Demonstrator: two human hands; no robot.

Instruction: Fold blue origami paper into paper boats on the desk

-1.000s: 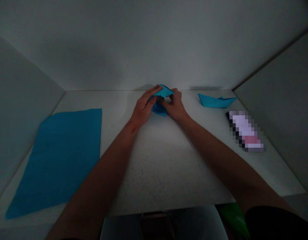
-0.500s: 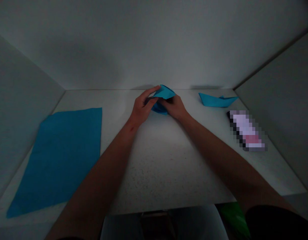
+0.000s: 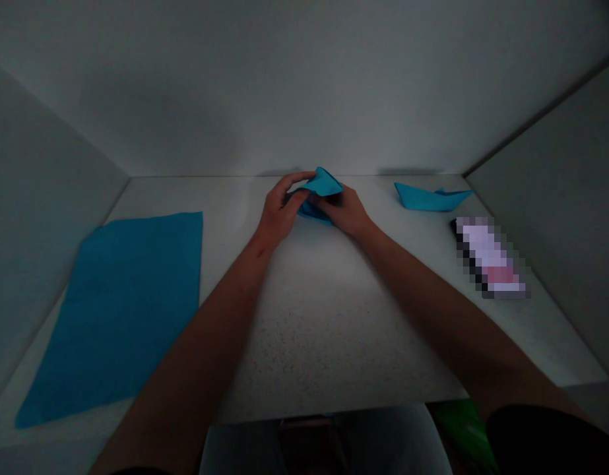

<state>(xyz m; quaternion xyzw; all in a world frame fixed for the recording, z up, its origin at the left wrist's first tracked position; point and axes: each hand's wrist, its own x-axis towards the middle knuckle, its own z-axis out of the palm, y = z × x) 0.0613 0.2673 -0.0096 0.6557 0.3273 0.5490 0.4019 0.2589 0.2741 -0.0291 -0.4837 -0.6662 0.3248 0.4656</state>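
A small, partly folded piece of blue paper (image 3: 324, 186) is held between both hands at the far middle of the white table (image 3: 314, 316). My left hand (image 3: 277, 214) curls round its left side, fingers bent over the top edge. On the right side, my right hand (image 3: 346, 211) pinches the paper, with its fingertips hidden under the fold. The lower part of the paper shows between the two hands, close to the tabletop.
A flat blue sheet (image 3: 121, 303) lies at the left of the table. A finished blue paper boat (image 3: 430, 196) sits at the far right, and a blurred-out phone-like object (image 3: 489, 258) lies nearer on that side. Walls close in on three sides.
The left hand's fingers have curled further over the paper's top, and the fold has been pressed slightly tighter. Both arms stay in place.
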